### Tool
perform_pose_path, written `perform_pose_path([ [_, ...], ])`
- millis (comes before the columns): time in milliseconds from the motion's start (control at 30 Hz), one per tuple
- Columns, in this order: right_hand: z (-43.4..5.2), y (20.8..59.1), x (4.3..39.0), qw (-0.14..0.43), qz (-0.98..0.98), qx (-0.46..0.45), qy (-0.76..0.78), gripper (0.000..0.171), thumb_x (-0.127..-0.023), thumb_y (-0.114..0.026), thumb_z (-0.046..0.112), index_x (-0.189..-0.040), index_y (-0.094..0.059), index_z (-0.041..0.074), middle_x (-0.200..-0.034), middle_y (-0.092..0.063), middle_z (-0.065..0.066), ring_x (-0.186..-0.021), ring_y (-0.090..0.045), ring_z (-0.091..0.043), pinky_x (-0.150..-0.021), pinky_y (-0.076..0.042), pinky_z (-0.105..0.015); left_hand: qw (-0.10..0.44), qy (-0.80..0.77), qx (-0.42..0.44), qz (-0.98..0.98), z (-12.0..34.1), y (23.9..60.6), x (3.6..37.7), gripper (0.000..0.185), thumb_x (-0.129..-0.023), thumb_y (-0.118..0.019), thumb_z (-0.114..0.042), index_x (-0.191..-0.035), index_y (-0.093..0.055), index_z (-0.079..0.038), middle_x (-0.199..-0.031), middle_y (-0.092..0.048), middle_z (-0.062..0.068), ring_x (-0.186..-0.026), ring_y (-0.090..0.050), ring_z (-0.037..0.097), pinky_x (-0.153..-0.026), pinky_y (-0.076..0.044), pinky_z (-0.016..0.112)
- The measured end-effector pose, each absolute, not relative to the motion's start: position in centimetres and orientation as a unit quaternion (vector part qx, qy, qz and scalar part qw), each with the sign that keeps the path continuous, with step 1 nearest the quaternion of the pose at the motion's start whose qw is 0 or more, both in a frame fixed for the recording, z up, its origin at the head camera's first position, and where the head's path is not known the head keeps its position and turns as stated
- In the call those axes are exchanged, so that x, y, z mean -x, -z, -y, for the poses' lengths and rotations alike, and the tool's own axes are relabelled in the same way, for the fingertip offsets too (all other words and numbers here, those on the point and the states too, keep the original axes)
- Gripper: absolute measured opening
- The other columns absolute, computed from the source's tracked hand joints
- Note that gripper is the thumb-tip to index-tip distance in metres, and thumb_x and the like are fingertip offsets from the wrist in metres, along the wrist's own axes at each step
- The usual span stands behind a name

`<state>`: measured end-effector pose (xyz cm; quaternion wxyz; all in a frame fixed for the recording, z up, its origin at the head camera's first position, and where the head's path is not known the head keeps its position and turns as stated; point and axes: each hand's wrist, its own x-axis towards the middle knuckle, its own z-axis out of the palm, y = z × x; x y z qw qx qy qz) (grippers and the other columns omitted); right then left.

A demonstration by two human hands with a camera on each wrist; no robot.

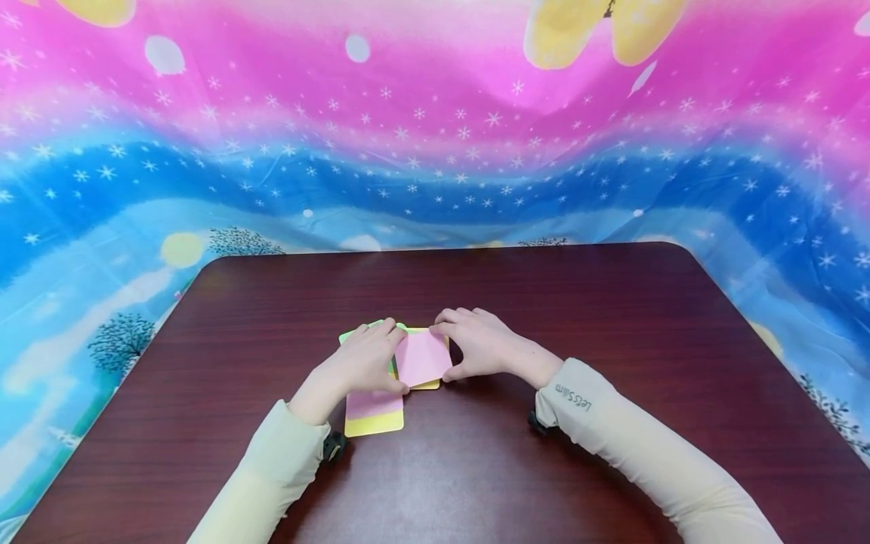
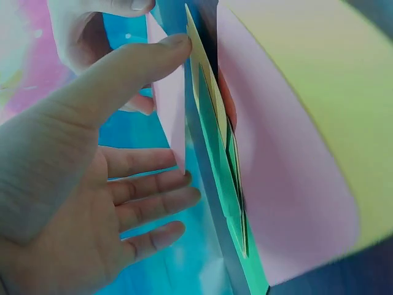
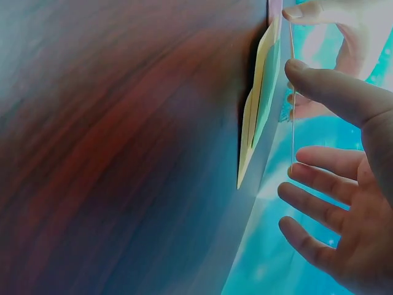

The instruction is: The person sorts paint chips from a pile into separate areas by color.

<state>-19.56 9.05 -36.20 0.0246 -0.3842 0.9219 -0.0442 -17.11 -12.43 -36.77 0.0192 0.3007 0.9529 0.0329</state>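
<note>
While both hands meet mid-tabletop [image 1: 612, 317], the left hand [image 1: 360, 361] and right hand [image 1: 479, 344] each pinch an edge of the pink card [image 1: 423, 357], lifted just above the pile. Underneath sit a yellow card [image 1: 374, 425] and green card [image 2: 224, 184].

Tabletop: dark reddish-brown wood grain [image 1: 544, 302], glossy, with rounded far corners at 11 and 1 o'clock; it fills the lower half of the head view.
Backdrop: a printed cloth [image 1: 435, 136] hangs behind the tabletop and drapes down past its edges at 9 and 3 o'clock.
Cloth colours: pink band at 12 o'clock, deep blue band below it, pale blue nearest the tabletop.
Cloth print: white stars and snowflakes, pale round spots, yellow shapes at 11 and 1 o'clock, small dark trees [image 1: 122, 340] near 9 o'clock.
Light: even and bright, with a soft sheen on the tabletop at 6 o'clock.
</note>
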Motion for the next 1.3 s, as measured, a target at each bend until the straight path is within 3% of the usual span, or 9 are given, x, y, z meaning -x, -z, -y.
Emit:
perform_pose_path([
  [567, -12.0, 36.4, 20.5, -0.001, -0.934, 0.354, 0.039, 0.068, -0.064, -0.073, 0.052, -0.120, -0.058, 0.016, -0.119, -0.050, 0.002, -0.108, -0.046, -0.019, -0.089, -0.039, -0.042, -0.001, 0.005, -0.323, -0.946, 9.6, 36.7, 19.3, 0.075, -0.062, -0.072, -0.054, -0.119, -0.054, -0.007, -0.103, -0.049, 0.004, -0.094, -0.049, 0.021, -0.082, -0.038, 0.036],
  [867, -13.4, 36.3, 20.9, -0.009, -0.937, 0.347, 0.037, 0.067, -0.063, -0.074, 0.051, -0.118, -0.059, 0.015, -0.119, -0.052, 0.001, -0.108, -0.047, -0.019, -0.087, -0.039, -0.041, 0.022, 0.002, -0.319, -0.947, 8.1, 36.6, 20.0, 0.079, -0.064, -0.072, -0.054, -0.124, -0.051, -0.009, -0.109, -0.049, 0.003, -0.100, -0.048, 0.019, -0.085, -0.037, 0.035],
  [1300, -14.6, 36.3, 21.9, 0.006, -0.947, 0.321, 0.030, 0.068, -0.065, -0.074, 0.051, -0.120, -0.058, 0.014, -0.121, -0.051, -0.003, -0.112, -0.045, -0.022, -0.092, -0.036, -0.047, 0.048, 0.008, -0.315, -0.948, 6.3, 36.5, 21.9, 0.080, -0.065, -0.072, -0.054, -0.128, -0.050, -0.010, -0.109, -0.048, 0.003, -0.101, -0.050, 0.019, -0.083, -0.041, 0.038],
])
